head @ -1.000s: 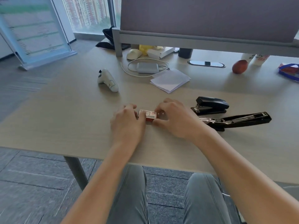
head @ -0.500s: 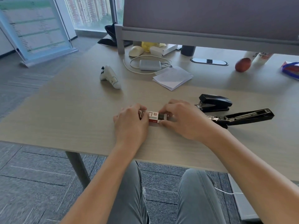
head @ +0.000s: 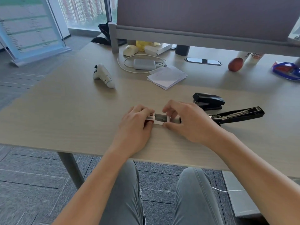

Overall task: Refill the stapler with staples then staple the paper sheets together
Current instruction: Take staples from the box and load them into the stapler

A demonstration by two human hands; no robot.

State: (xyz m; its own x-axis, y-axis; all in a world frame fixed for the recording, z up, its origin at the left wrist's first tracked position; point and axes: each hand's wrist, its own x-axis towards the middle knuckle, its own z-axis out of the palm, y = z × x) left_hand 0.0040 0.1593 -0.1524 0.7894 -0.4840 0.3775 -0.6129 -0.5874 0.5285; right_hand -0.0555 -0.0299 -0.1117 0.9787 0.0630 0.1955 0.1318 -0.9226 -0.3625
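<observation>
A small red and white staple box (head: 150,118) lies on the desk between my hands. My left hand (head: 135,127) pinches its outer sleeve. My right hand (head: 188,122) grips the white inner tray (head: 162,120), which sticks out to the right and shows grey staples (head: 159,116). Just right of my right hand a black stapler (head: 240,114) lies swung open, its metal channel facing up. A stack of white paper sheets (head: 167,76) rests farther back on the desk.
A second black stapler (head: 208,100) stands closed behind the open one. A white game controller (head: 103,76), a charger with coiled cable (head: 143,64), an apple (head: 235,64), bottles and a blue bag (head: 286,70) sit farther back. A partition (head: 203,18) borders the desk.
My right hand has drawn the inner tray out of the box sleeve to the right, uncovering the staples. My left hand has kept the sleeve in place.
</observation>
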